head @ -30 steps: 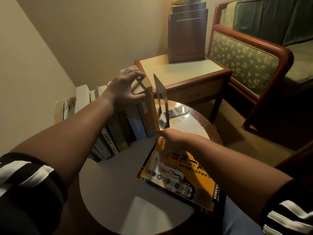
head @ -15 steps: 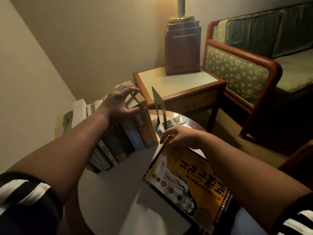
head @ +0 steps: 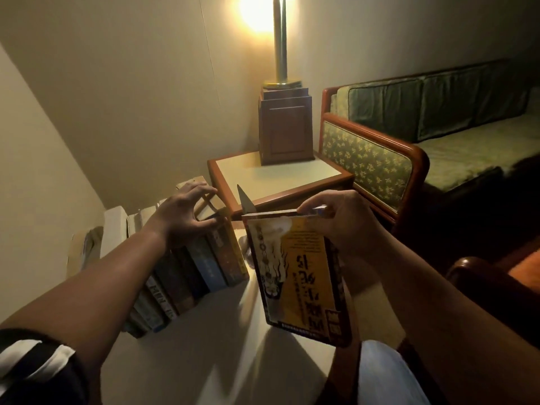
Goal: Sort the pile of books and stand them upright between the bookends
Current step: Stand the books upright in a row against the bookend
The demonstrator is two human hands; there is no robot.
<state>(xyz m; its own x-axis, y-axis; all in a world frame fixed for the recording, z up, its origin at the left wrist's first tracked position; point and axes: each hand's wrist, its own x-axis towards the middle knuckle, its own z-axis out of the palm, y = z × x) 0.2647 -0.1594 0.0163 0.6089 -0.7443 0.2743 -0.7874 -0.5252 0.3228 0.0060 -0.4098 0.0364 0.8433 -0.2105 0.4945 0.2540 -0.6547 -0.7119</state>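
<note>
Sofa [head: 438, 135] fills the far right: green cushions in a red-brown wooden frame, its patterned arm turned toward the middle. Nearest the camera lies a round table [head: 204, 363] with a pale top, lit in patches. Beyond it, in the far middle, stands a square side table [head: 280, 173] with a wooden rim, close against the sofa's arm; I cannot tell whether they touch. On it sits a lamp [head: 285, 130] with a boxy dark wooden base and a brass pole, its glow bright on the wall above.

On the left of the round table a row of books [head: 193, 267] stands with spines toward the camera, leaning a little to the left. Just right of the row, with a narrow gap between, a yellow book [head: 301, 276] is held upright, its cover with a drawn figure and dark lettering facing the camera. I cannot tell whether its lower edge touches the table.

The left hand [head: 187, 220] lies on top of the row's right end, fingers spread and bent over the far edges and thumb at the near side, gripping the tops. The right hand [head: 342, 226] pinches the yellow book's top edge near its right corner.

A thin metal bookend [head: 245, 201] shows only its pointed tip, above the yellow book's top left corner, between it and the row.
</note>
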